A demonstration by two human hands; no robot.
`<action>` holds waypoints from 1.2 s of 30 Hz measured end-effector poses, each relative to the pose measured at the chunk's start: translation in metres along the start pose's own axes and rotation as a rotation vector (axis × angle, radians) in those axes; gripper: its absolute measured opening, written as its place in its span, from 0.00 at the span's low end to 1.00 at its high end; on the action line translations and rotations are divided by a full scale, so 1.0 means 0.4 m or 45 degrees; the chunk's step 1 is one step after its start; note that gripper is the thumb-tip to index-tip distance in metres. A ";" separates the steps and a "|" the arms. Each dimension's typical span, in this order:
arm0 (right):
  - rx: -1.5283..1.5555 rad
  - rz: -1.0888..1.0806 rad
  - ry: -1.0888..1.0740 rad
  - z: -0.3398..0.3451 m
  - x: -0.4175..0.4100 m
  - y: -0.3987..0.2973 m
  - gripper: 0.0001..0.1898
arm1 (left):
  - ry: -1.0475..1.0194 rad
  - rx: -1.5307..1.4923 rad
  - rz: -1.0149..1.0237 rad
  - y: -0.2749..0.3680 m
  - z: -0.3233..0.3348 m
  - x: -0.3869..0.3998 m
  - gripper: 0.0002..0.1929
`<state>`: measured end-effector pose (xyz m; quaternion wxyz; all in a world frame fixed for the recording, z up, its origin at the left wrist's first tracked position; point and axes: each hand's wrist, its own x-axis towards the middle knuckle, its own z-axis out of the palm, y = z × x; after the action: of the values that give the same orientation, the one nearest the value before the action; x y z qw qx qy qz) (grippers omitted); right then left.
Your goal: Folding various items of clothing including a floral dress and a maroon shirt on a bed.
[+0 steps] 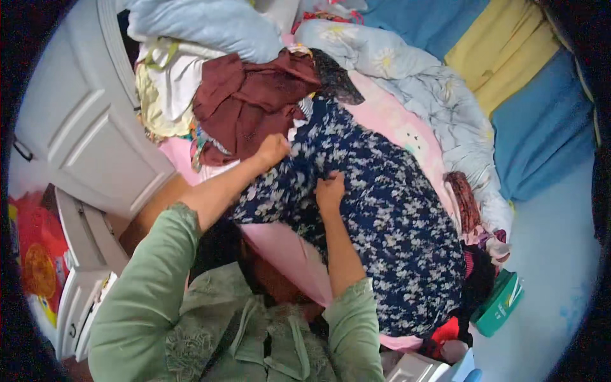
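Note:
A navy garment with a white floral print (401, 219) lies spread over a pink sheet (396, 114) on the bed. My left hand (274, 150) is closed on the upper left edge of this floral garment, beside a heap of maroon cloth (258, 100). Farther right, my right hand (331, 191) has its fingers curled on the middle of the floral fabric, pinching some of it. The fingertips of both hands are partly hidden.
White and cream clothes (176, 90) and a light blue blanket (205, 24) lie beyond the maroon cloth. A daisy-print quilt (444, 100) runs along the blue and yellow curtain (501, 52). A green tissue box (496, 303) is at right, a white cabinet door (105, 143) at left.

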<state>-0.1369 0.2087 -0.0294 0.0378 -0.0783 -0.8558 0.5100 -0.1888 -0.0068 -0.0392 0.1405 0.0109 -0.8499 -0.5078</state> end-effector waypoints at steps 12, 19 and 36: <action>-0.987 -0.867 -0.239 0.053 -0.251 -0.056 0.28 | -0.527 0.554 -0.040 0.143 -0.075 -0.135 0.14; -0.894 -1.033 -0.217 0.023 -0.305 -0.086 0.26 | 0.038 0.383 0.046 0.112 -0.187 -0.192 0.11; -0.178 -0.159 -0.718 0.129 -0.452 -0.058 0.15 | -0.410 -0.913 -0.431 0.061 -0.316 -0.487 0.16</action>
<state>0.0315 0.1221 -0.0310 -0.1756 0.1169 -0.8687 0.4481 0.0327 -0.0722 -0.0062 -0.0844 0.0213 -0.6168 -0.7823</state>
